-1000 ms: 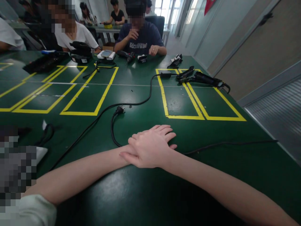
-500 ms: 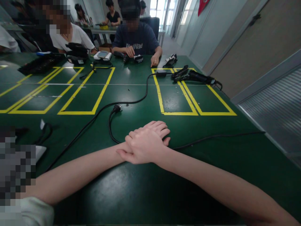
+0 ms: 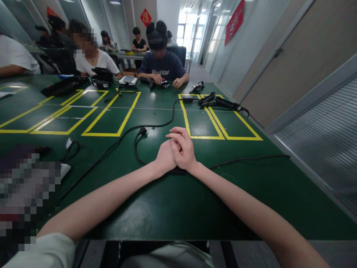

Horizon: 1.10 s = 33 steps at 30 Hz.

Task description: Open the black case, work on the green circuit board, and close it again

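My left hand (image 3: 166, 154) and my right hand (image 3: 184, 148) touch each other above the green table (image 3: 134, 216). The right hand's fingers curve over the left hand, with several of them bent and slightly apart. Most of the left fingers are hidden behind the right hand. A black cable (image 3: 237, 159) passes beneath both hands, and a black plug (image 3: 143, 131) lies to their upper left.
Yellow tape rectangles (image 3: 216, 138) mark the far half of the table. Black tools (image 3: 223, 103), a white device (image 3: 128, 80) and a black tray (image 3: 64, 86) lie beyond. A person in a dark shirt (image 3: 161, 66) sits opposite; a long cable (image 3: 111, 143) runs across.
My right hand has turned from lying flat over the left to resting against its side with bent fingers. The view has tilted up, showing more of the room.
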### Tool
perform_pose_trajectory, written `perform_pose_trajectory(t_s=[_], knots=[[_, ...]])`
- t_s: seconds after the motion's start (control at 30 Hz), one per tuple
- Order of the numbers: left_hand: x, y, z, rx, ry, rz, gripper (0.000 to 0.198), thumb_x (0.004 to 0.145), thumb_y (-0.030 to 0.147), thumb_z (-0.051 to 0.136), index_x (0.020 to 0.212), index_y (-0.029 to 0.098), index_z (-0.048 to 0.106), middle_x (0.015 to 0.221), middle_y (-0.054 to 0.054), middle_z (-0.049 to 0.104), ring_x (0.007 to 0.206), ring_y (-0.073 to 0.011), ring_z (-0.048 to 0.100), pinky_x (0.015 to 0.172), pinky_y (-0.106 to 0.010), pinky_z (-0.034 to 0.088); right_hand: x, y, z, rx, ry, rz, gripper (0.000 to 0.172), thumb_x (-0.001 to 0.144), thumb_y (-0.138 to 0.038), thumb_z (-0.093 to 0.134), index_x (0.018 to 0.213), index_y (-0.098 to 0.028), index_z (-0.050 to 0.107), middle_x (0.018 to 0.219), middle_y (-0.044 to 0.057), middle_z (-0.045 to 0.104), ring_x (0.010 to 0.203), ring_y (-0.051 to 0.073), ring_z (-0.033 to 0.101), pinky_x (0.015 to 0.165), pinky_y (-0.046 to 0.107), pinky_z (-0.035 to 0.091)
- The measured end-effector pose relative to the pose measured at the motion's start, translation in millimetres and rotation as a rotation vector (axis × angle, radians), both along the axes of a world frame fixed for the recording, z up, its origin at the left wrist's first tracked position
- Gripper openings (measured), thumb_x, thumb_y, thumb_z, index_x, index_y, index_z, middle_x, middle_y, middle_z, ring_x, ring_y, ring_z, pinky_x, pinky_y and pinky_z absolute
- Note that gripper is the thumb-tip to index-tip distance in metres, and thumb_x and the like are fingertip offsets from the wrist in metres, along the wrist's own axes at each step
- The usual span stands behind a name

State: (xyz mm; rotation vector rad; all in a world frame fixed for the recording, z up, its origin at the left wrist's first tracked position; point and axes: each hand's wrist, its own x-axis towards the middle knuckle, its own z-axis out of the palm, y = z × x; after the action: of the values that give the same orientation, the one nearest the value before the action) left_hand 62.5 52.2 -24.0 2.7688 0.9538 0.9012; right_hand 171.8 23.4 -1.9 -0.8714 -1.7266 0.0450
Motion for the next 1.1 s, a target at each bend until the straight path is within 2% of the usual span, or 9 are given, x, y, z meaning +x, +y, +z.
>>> perform_pose_trajectory(t_s=[0.1,0.2,0.27,0.43,0.53,0.63,0.73,0.93,1.1], knots=[[-2.6,1.3,4.7,-0.008,0.004,0.020,0.023,0.101,0.016,0.052,0.115,0.014,0.070,0.112,-0.012,0.074,0.103,-0.0258,0.072,0.093,-0.039,0.061,2.4,-2.4,-8.3,-0.028,-0.066,-0.077,0.033,0.098,-0.026,0.043,0.122,-0.023,0.066,0.132,0.013,0.060,0.119,0.029,0.061,0.102,0.049,0.052],[-6.0,5.8,5.9,-0.014,0.036,-0.024,0.028,0.096,0.015,0.055,0.120,0.013,0.070,0.120,-0.013,0.074,0.114,-0.0284,0.070,0.101,-0.043,0.059,3.2,-3.9,-9.1,0.007,-0.204,-0.059,0.033,0.099,-0.027,0.044,0.122,-0.021,0.067,0.135,0.014,0.060,0.117,0.029,0.061,0.102,0.050,0.050],[-11.0,8.7,5.8,-0.024,0.068,-0.074,0.029,0.094,0.016,0.058,0.119,0.014,0.071,0.121,-0.012,0.074,0.112,-0.0276,0.071,0.100,-0.041,0.059,3.2,-4.6,-7.7,0.011,-0.280,-0.034,0.032,0.099,-0.027,0.045,0.122,-0.021,0.067,0.137,0.014,0.061,0.116,0.029,0.061,0.102,0.050,0.050],[-39.2,3.8,10.1,-0.051,0.118,-0.136,0.020,0.095,0.019,0.056,0.099,0.015,0.074,0.103,-0.011,0.077,0.100,-0.0269,0.073,0.093,-0.041,0.061,2.3,-5.6,-8.0,0.007,-0.314,0.010,0.026,0.099,-0.027,0.050,0.115,-0.020,0.069,0.134,0.015,0.062,0.112,0.029,0.062,0.098,0.049,0.052],[-62.7,-6.6,15.6,-0.074,0.147,-0.194,0.020,0.097,0.025,0.055,0.093,0.015,0.073,0.092,-0.008,0.076,0.085,-0.0238,0.073,0.082,-0.037,0.062,2.2,-5.8,-8.9,0.020,-0.265,0.034,0.023,0.099,-0.023,0.049,0.111,-0.019,0.068,0.130,0.015,0.063,0.108,0.026,0.064,0.094,0.045,0.054],[-81.4,-15.5,17.9,-0.070,0.168,-0.308,0.033,0.096,0.045,0.064,0.108,0.016,0.072,0.104,-0.011,0.075,0.095,-0.0262,0.071,0.085,-0.037,0.061,2.9,-6.7,-8.2,-0.027,-0.234,0.061,0.022,0.100,-0.022,0.048,0.110,-0.020,0.067,0.129,0.014,0.062,0.106,0.025,0.064,0.094,0.044,0.055],[-89.0,-19.5,15.2,-0.069,0.187,-0.265,0.043,0.092,0.052,0.070,0.115,0.016,0.069,0.109,-0.012,0.073,0.100,-0.0283,0.069,0.086,-0.039,0.060,3.3,-7.9,-6.9,-0.059,-0.234,0.081,0.018,0.100,-0.022,0.048,0.108,-0.021,0.065,0.127,0.013,0.062,0.104,0.024,0.064,0.093,0.043,0.054],[-85.1,-19.3,7.9,-0.080,0.225,-0.293,0.036,0.097,0.047,0.065,0.112,0.015,0.068,0.107,-0.011,0.072,0.100,-0.0275,0.068,0.088,-0.039,0.057,4.6,-6.8,-6.9,-0.110,-0.259,0.118,0.013,0.101,-0.021,0.048,0.093,-0.021,0.059,0.104,0.010,0.064,0.094,0.022,0.064,0.084,0.036,0.053],[-84.5,-20.6,7.3,-0.054,0.236,-0.295,0.034,0.099,0.049,0.063,0.100,0.015,0.066,0.097,-0.010,0.069,0.090,-0.0253,0.065,0.082,-0.037,0.054,15.5,-12.4,-7.0,-0.170,-0.523,0.187,0.031,0.102,-0.021,0.046,0.071,-0.024,0.045,0.075,0.002,0.055,0.071,0.018,0.053,0.066,0.031,0.043]])
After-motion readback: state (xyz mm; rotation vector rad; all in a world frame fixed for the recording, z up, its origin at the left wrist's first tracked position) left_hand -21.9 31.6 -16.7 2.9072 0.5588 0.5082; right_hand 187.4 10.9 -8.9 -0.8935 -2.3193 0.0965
